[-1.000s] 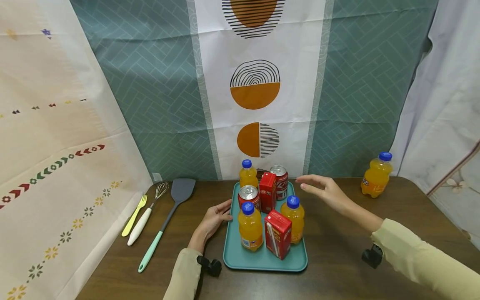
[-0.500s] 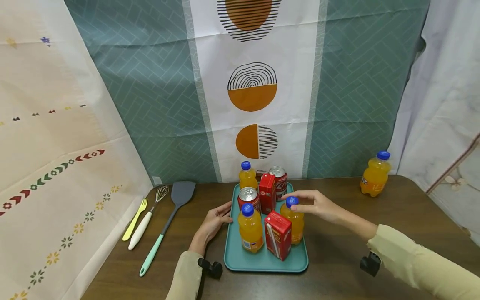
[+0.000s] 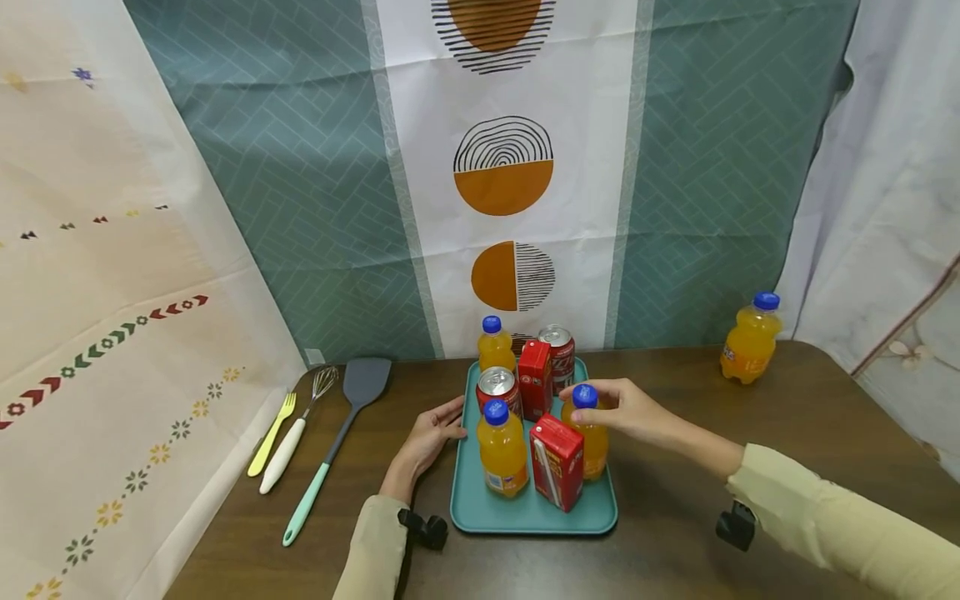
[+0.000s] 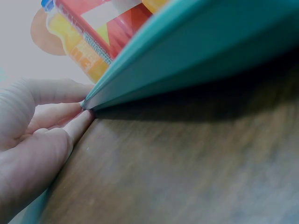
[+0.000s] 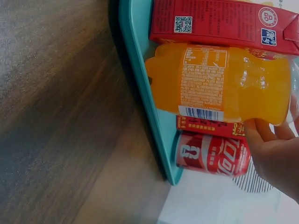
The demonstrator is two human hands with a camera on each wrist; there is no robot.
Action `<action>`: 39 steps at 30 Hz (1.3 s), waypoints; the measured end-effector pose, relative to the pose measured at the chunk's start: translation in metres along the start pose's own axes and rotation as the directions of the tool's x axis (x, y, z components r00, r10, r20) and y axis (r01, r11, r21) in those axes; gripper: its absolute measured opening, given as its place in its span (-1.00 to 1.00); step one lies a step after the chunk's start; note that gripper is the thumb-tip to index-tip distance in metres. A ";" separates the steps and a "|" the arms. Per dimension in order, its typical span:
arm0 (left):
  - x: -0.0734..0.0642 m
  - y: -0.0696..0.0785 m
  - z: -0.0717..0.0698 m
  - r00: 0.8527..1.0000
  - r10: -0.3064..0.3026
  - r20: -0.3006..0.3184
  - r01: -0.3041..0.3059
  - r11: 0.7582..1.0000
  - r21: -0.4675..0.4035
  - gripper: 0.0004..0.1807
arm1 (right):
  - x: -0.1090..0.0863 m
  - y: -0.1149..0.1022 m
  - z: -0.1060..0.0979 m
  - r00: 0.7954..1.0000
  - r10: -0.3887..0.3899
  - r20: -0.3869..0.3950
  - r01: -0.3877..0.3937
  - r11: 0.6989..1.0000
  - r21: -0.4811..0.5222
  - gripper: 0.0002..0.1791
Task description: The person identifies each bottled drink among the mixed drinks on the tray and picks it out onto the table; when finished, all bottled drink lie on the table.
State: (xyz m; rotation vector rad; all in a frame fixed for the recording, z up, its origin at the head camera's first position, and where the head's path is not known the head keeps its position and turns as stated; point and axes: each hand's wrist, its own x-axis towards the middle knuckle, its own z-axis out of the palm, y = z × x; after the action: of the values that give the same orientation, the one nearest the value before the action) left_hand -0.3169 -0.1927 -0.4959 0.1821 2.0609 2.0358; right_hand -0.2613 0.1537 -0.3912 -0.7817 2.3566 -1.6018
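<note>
On the teal tray (image 3: pixel 536 521), my right hand (image 3: pixel 622 408) grips an orange soda bottle (image 3: pixel 595 450) just below its blue cap, thumb and fingers around the neck. The right wrist view shows this bottle (image 5: pixel 205 84) beside a red drink carton (image 5: pixel 210 23), with a red soda can (image 5: pixel 212 153) behind it. My left hand (image 3: pixel 426 437) touches the tray's left rim. In the left wrist view, the left hand's fingertips (image 4: pixel 86 95) lie right at the edge of the tray (image 4: pixel 196 60). Another orange soda bottle (image 3: pixel 502 454) stands at the tray's front left.
Also on the tray are a front carton (image 3: pixel 557 467), a back carton (image 3: pixel 535 383), two cans (image 3: pixel 498 392) and a rear bottle (image 3: pixel 496 346). A lone orange soda bottle (image 3: pixel 750 342) stands back right. A spatula (image 3: pixel 330 454), whisk (image 3: pixel 288 450) and yellow fork (image 3: pixel 272 437) lie left.
My right hand has moved left from beside the tray to the right-hand bottle and closed round its neck. The left hand remains at the tray's rim.
</note>
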 end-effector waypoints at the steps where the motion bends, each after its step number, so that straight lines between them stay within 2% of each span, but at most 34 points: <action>1: 0.000 0.001 -0.001 1.000 0.001 -0.003 -0.001 1.000 -0.002 -0.26 | 0.001 -0.001 0.000 1.000 0.004 -0.001 -0.004 1.000 0.001 -0.51; 7: 0.002 0.005 -0.002 1.000 -0.003 -0.012 0.003 1.000 -0.005 -0.26 | 0.005 -0.005 -0.002 1.000 0.031 0.002 -0.031 0.999 -0.008 -0.49; 13: 0.002 0.002 -0.002 1.000 -0.003 -0.012 0.003 1.000 0.000 -0.27 | 0.004 -0.003 0.000 0.999 0.033 0.002 -0.033 0.999 -0.042 -0.50; 21: 0.003 0.003 -0.001 1.000 0.007 -0.012 -0.007 1.000 -0.017 -0.28 | 0.003 -0.002 0.003 0.997 0.043 -0.058 -0.043 0.999 0.011 -0.50; 30: 0.005 0.005 0.002 1.000 0.009 -0.015 -0.009 1.000 -0.022 -0.29 | -0.001 -0.009 0.005 0.986 0.103 -0.132 -0.106 0.994 -0.013 -0.44; 34: 0.003 0.005 0.002 1.000 0.006 -0.012 -0.006 1.000 -0.028 -0.29 | -0.005 -0.012 0.008 0.981 0.135 -0.142 -0.138 0.990 -0.013 -0.43; 39: 0.000 0.003 0.002 1.000 0.002 0.001 -0.002 1.000 -0.022 -0.29 | -0.011 -0.019 0.008 0.980 0.127 -0.153 -0.128 0.992 0.004 -0.44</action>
State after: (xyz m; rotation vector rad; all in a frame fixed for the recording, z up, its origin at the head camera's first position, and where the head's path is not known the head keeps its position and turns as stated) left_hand -0.3166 -0.1908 -0.4933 0.1815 2.0377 2.0587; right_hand -0.2422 0.1472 -0.3784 -0.5129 2.4606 -1.6561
